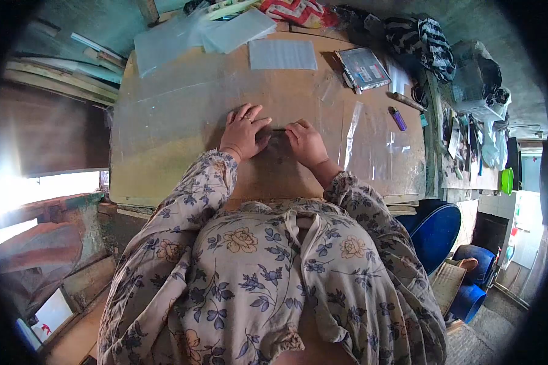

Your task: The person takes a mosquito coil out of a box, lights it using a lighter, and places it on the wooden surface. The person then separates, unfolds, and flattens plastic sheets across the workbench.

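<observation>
My left hand (246, 132) rests on the wooden tabletop (252, 176), fingers a little apart and thumb pointing toward the middle. A ring shows on one finger. Just to its right, my right hand (309, 145) pinches the end of a short, thin dark piece (279, 130). That piece lies level between the two hands; its exact kind is too small to tell. Under and beside my left hand spreads a large clear plastic sheet (170, 121).
Plastic sheets (240, 30) and a translucent sheet stack (283, 55) lie at the back. A flat printed box (364, 69), a purple lighter (398, 119) and clear plastic strips (352, 131) sit to the right. Blue barrels (435, 234) stand on the floor at right.
</observation>
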A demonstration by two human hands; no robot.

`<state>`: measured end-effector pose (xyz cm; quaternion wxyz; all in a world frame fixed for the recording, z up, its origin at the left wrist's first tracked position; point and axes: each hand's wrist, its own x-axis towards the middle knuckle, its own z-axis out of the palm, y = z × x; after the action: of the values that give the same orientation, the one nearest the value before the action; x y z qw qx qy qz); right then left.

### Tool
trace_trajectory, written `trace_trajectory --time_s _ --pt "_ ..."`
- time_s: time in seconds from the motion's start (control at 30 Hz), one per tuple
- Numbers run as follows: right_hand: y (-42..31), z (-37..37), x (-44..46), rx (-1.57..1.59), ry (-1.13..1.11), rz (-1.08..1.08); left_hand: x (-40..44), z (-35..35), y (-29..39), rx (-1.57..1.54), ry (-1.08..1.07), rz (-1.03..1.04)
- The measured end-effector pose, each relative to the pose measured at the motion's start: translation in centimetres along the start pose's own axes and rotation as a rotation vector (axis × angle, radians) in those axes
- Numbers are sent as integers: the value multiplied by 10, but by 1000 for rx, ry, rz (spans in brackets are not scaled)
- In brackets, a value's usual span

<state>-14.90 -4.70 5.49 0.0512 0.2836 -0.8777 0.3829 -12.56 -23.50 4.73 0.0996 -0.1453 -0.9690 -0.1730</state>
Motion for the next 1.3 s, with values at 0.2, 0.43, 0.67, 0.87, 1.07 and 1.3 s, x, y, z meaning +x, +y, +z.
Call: trace_trajectory --time_s 0.2,0.43,0.67,0.87,1.07,1.3 --pt "-4 -4 2 -23 -1 -2 0 2 1 12 -1 -6" --pt "3 3 0 -37 8 18 0 -1 3 24 -33 -25" --pt "4 5 -1 -37 23 -4 0 2 1 36 -40 -22" --pt "2 0 0 -24 110 -31 1 0 2 24 -13 10" --pt "33 -25 -19 505 505 291 0 -1 4 15 9 36" --pt "54 -100 -78 568 772 607 0 5 1 34 -33 9"
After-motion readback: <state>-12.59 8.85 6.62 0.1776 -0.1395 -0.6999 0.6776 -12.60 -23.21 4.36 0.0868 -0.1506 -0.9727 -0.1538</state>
